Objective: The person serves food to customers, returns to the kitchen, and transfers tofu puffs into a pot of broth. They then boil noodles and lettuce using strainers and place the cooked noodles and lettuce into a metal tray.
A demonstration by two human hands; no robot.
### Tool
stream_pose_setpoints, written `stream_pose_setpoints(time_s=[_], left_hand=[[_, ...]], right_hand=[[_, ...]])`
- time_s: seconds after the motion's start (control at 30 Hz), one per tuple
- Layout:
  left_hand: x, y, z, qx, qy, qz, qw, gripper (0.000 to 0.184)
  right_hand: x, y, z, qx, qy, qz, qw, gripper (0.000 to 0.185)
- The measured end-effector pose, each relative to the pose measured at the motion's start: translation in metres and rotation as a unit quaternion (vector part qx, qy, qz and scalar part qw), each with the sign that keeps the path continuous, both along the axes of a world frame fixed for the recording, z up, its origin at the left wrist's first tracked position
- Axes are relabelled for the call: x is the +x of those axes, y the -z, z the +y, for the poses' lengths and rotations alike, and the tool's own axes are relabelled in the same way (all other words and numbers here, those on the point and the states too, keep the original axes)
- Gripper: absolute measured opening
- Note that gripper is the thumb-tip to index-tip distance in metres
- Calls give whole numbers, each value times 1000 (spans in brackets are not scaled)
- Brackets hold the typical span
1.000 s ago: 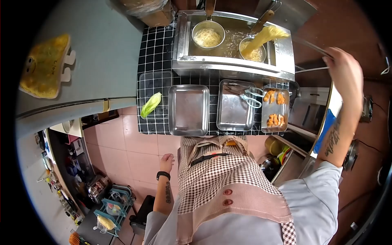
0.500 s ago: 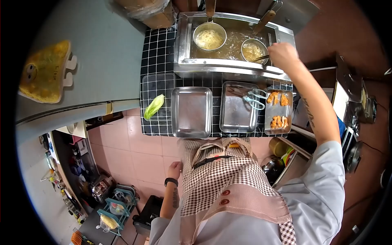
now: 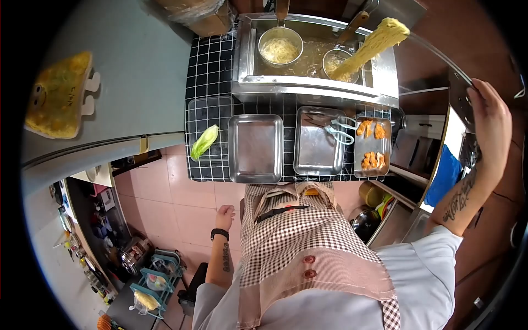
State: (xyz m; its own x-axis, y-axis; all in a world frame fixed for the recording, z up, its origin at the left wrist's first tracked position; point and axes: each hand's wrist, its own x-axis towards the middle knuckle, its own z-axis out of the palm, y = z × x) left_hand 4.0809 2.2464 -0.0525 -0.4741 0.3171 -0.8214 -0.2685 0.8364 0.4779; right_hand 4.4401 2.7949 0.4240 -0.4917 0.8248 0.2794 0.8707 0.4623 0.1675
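Observation:
My right hand (image 3: 491, 124) is raised at the right, its fingers closed on long metal chopsticks (image 3: 443, 56). From their tips hangs a bundle of noodles (image 3: 377, 47), stretching down into the right strainer (image 3: 331, 61) in the metal cooker (image 3: 308, 86). A second strainer (image 3: 281, 46) with noodles sits in the water at the cooker's left; its wooden handle points away. My left hand (image 3: 225, 216) hangs low beside the apron, away from any object, its fingers loosely curled and partly apart.
On the black checked cloth (image 3: 206, 66) lie a leafy green vegetable (image 3: 205, 142), a bare metal tray (image 3: 256, 148), a tray (image 3: 320, 154) with blue-handled scissors (image 3: 342, 131), and a small tray (image 3: 372, 150) of orange-brown meat pieces. A cardboard box (image 3: 212, 22) stands at the back left.
Half a second ago my right hand was low over the right strainer; now it has risen and moved right, lifting noodles. My left hand has shifted slightly away from the apron.

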Motion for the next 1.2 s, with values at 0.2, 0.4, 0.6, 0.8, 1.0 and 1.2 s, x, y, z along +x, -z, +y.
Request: stream_pose_setpoints(time_s=[0.2, 0.4, 0.6, 0.8, 1.0, 1.2], left_hand=[[15, 6, -14, -1, -21, 6, 1000, 26], [43, -1, -29, -15, -10, 2, 1000, 26], [44, 4, -24, 7, 74, 45, 996, 28], [22, 12, -11, 24, 21, 4, 999, 24], [0, 5, 6, 8, 25, -10, 1000, 25], [11, 6, -3, 19, -18, -3, 1000, 26]], right_hand=[[-27, 117, 50, -59, -49, -99, 992, 14], [-90, 184, 65, -159, -62, -233, 957, 16], [-91, 196, 89, -113, -143, -218, 959, 15], [-41, 28, 25, -38, -48, -137, 989, 14], [20, -23, 3, 127, 4, 7, 992, 23], [-14, 61, 36, -62, 7, -76, 995, 23]])
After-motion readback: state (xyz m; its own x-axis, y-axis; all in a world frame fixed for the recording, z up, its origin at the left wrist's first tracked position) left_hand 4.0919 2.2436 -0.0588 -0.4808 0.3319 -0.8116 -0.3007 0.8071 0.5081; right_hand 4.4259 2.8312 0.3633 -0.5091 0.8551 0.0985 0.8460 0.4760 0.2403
